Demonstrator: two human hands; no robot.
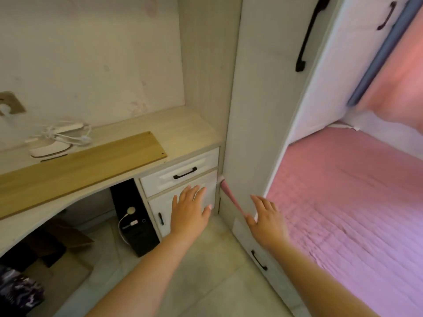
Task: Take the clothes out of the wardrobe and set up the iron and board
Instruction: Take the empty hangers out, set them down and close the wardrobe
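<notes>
The tall pale wardrobe (258,110) stands ahead with a long black handle (309,35) on its door. A strip of pink cloth (231,195) pokes out of the gap at the door's lower left edge. My right hand (266,217) is spread open just right of that strip, fingertips near its lower end. My left hand (191,208) hovers open in front of the desk's small cupboard door. A small white iron (52,145) with its coiled cord rests on the desk at the left, beside a long wooden board (80,168) lying flat.
The desk (183,126) has a drawer with a black handle (185,173). A black computer tower (135,216) and cardboard boxes (57,248) sit under it. A bed with a pink cover (354,213) fills the right. A wall socket (10,104) is at the far left.
</notes>
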